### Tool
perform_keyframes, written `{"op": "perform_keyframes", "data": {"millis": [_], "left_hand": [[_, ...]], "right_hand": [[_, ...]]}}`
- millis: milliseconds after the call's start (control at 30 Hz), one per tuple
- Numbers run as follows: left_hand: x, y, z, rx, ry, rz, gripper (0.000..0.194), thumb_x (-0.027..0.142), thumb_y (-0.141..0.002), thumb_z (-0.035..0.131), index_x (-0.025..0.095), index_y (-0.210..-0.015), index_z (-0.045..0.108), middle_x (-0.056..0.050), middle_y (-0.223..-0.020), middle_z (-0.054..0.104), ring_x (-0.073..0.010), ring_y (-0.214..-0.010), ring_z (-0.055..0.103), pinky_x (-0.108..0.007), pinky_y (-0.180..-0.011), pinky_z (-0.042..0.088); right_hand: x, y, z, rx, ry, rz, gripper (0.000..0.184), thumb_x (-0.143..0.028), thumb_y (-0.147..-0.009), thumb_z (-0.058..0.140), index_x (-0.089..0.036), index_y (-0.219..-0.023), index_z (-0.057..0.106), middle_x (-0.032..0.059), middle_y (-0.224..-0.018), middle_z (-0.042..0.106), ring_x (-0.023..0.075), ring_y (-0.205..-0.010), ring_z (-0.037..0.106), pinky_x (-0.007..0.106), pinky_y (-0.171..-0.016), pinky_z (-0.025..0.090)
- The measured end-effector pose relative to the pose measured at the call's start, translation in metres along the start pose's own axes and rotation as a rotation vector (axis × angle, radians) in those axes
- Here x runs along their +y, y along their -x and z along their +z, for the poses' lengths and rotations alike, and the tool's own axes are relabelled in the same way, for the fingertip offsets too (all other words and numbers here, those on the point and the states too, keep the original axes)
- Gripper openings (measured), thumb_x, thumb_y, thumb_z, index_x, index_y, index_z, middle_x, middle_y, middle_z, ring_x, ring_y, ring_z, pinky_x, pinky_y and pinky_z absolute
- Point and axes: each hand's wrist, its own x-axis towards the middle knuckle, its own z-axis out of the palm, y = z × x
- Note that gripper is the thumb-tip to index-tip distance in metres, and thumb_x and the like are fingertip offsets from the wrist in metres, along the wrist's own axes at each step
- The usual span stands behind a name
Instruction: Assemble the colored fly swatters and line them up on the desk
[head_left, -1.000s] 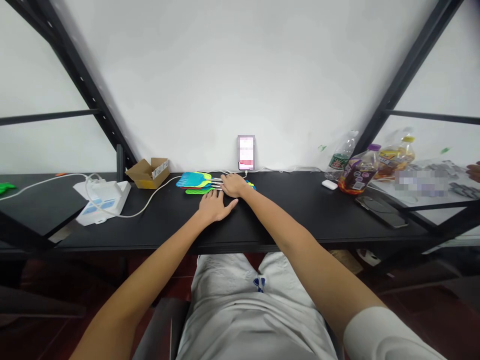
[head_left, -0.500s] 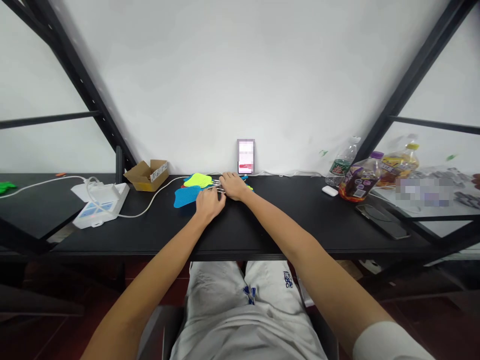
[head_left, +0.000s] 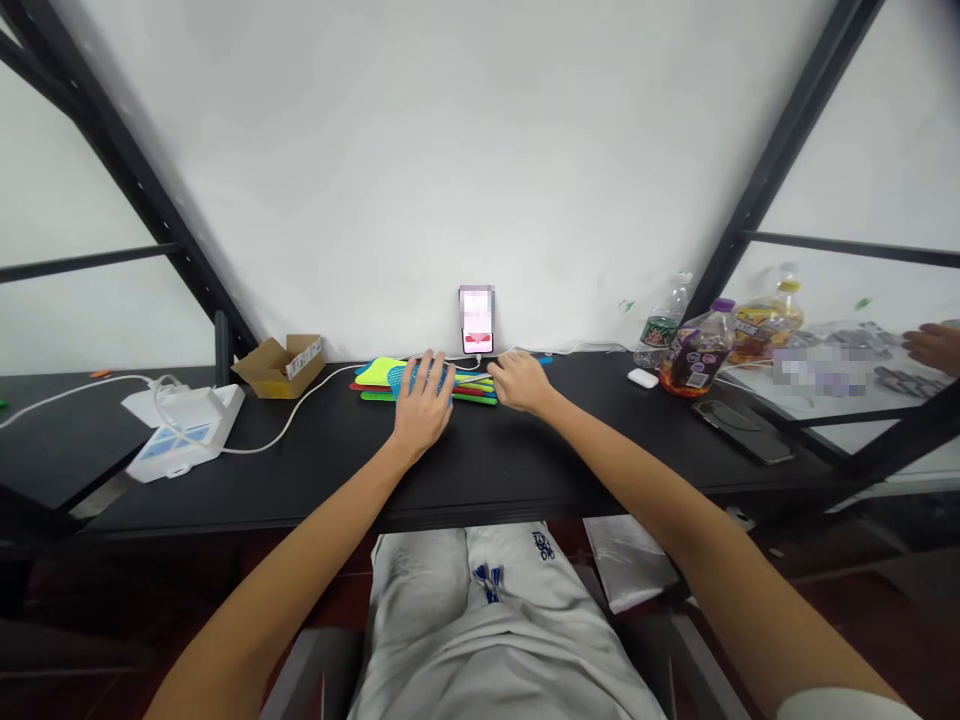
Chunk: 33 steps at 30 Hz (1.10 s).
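Observation:
Several colourful fly swatters lie in a pile on the black table, heads to the left and handles to the right. On top is a blue fly swatter (head_left: 395,377) with a mesh head. My left hand (head_left: 421,412) rests over that head, palm down with fingers spread, covering part of it. Closed fingers of my right hand (head_left: 523,382) grip the handle end; a blue tip shows beyond them. Between the hands runs a thin metal rod. A yellow fly swatter (head_left: 373,373) pokes out at the left, with red and green ones (head_left: 379,396) beneath.
Behind the pile a phone (head_left: 478,325) leans on the wall. To the left are an open cardboard box (head_left: 281,368) and a white power strip (head_left: 184,435) with cables. Bottles (head_left: 697,350), a white case (head_left: 643,378) and a dark phone (head_left: 742,432) lie right. Another person's hand (head_left: 934,347) shows far right.
My hands have moved apart: the right went rightward along the handle, and the left opened flat over the blue head. The fly swatters now look lined up in a pile. The view has shifted slightly.

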Motion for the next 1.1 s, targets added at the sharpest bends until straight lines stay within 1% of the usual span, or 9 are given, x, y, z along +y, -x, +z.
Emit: {"op": "perform_keyframes", "data": {"millis": [167,300,467,600,733,800,900,1000,1100], "left_hand": [[0.018,-0.015,0.006,-0.148,0.047,0.044,0.058,0.009,-0.088,0.045,0.014,-0.145,0.051,-0.020,-0.156,0.041,-0.0355,-0.151,0.024,-0.068,-0.120,0.013],[0.028,-0.022,0.012,-0.174,0.023,0.053,0.050,0.010,-0.093,0.040,0.016,-0.140,0.056,-0.020,-0.150,0.050,-0.0369,-0.146,0.035,-0.073,-0.118,0.012],[0.032,-0.023,0.012,-0.210,-0.003,0.177,0.044,0.011,-0.096,0.036,0.014,-0.132,0.061,-0.020,-0.145,0.055,-0.0361,-0.141,0.043,-0.073,-0.117,0.015],[0.040,-0.022,0.010,-0.249,-0.016,0.236,0.043,0.009,-0.094,0.036,0.014,-0.128,0.062,-0.018,-0.136,0.061,-0.0331,-0.133,0.049,-0.069,-0.118,0.017],[0.043,-0.017,0.007,-0.279,-0.030,0.167,0.039,0.007,-0.090,0.040,0.015,-0.118,0.066,-0.017,-0.121,0.065,-0.0320,-0.118,0.057,-0.066,-0.118,0.017],[0.037,-0.013,0.003,-0.282,-0.027,0.095,0.031,0.013,-0.090,0.044,0.015,-0.111,0.067,-0.017,-0.116,0.065,-0.0326,-0.113,0.058,-0.064,-0.117,0.021],[0.022,-0.009,-0.004,-0.290,0.022,0.025,0.026,0.036,-0.090,0.053,0.016,-0.101,0.066,-0.018,-0.115,0.061,-0.0347,-0.112,0.055,-0.058,-0.108,0.034],[0.016,-0.006,-0.004,-0.346,0.117,0.039,0.023,0.039,-0.089,0.055,0.018,-0.090,0.064,-0.015,-0.105,0.059,-0.0307,-0.102,0.056,-0.047,-0.093,0.044],[0.019,-0.005,0.001,-0.381,0.193,0.063,0.019,0.038,-0.088,0.056,0.020,-0.086,0.061,-0.011,-0.098,0.058,-0.0283,-0.097,0.056,-0.044,-0.089,0.045]], "right_hand": [[-0.005,0.037,-0.011,0.004,-0.016,0.125,0.042,-0.044,-0.100,0.038,-0.014,-0.096,0.067,0.0138,-0.088,0.062,0.0266,-0.084,0.051,0.038,-0.078,0.032],[-0.020,0.033,-0.018,-0.065,-0.069,0.130,0.042,-0.032,-0.103,0.030,-0.012,-0.106,0.066,0.0161,-0.094,0.064,0.0275,-0.088,0.054,0.039,-0.079,0.034],[-0.034,0.030,-0.020,-0.159,-0.093,0.068,0.038,-0.026,-0.103,0.030,-0.013,-0.119,0.063,0.0172,-0.104,0.066,0.0265,-0.092,0.059,0.036,-0.075,0.037],[-0.034,0.038,-0.019,-0.262,-0.138,0.127,0.040,-0.036,-0.105,0.030,-0.018,-0.114,0.065,0.0145,-0.100,0.069,0.0234,-0.081,0.065,0.032,-0.064,0.034],[-0.023,0.049,-0.020,-0.278,-0.195,0.183,0.043,-0.047,-0.104,0.035,-0.020,-0.103,0.068,0.0139,-0.094,0.072,0.0228,-0.077,0.067,0.030,-0.063,0.033],[-0.013,0.055,-0.021,-0.275,-0.196,0.258,0.045,-0.051,-0.103,0.036,-0.021,-0.097,0.068,0.0141,-0.091,0.073,0.0234,-0.076,0.068,0.030,-0.062,0.033],[0.001,0.061,-0.024,-0.255,-0.149,0.350,0.044,-0.051,-0.102,0.037,-0.021,-0.091,0.068,0.0140,-0.091,0.074,0.0244,-0.076,0.068,0.030,-0.061,0.032],[0.004,0.060,-0.025,-0.221,-0.125,0.351,0.044,-0.050,-0.101,0.038,-0.021,-0.090,0.069,0.0128,-0.091,0.074,0.0250,-0.076,0.068,0.031,-0.061,0.032],[-0.007,0.054,-0.022,-0.207,-0.145,0.288,0.040,-0.048,-0.098,0.042,-0.019,-0.090,0.070,0.0123,-0.089,0.074,0.0245,-0.074,0.067,0.031,-0.062,0.034]]}}
